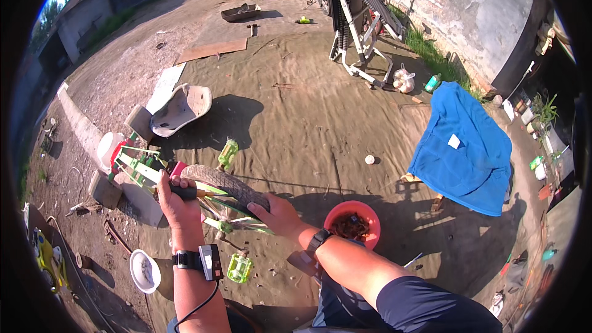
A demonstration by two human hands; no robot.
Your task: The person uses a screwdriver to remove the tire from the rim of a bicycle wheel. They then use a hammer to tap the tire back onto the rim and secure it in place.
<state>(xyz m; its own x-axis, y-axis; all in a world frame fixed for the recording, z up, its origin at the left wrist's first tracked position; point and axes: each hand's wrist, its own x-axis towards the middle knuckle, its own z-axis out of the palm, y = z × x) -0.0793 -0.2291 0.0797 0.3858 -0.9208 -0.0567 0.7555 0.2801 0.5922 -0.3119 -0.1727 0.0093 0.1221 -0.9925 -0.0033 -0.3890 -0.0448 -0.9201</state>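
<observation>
Between the fingers of the left hand [177,208] and those of the right hand [282,213] lies a small wheel [225,180] with a ridged tyre, slanting down toward the right. The right fingers are closed on its nearer end, the thumb resting on the tyre; the left fingers are wrapped around a black handle [186,193] just beside the wheel's other end. A white-and-green frame [139,165] shows beyond the left fingers and to their left. One clear green pedal [228,154] sits past the wheel, ahead of the fingers; a second pedal [239,267] is closer to the body than either hand. Just right of the right hand, a red bowl [372,214] holds a brown, tangled mass. Farther right and ahead spreads a bright blue cloth [462,148]. Left of the left fingers, nearer the body, is a white bowl [152,264]. Ahead of those fingers, a pale moulded seat [185,111] shows beside a brown ground sheet [290,123]; well beyond both hands stands a folding chair [379,11].
</observation>
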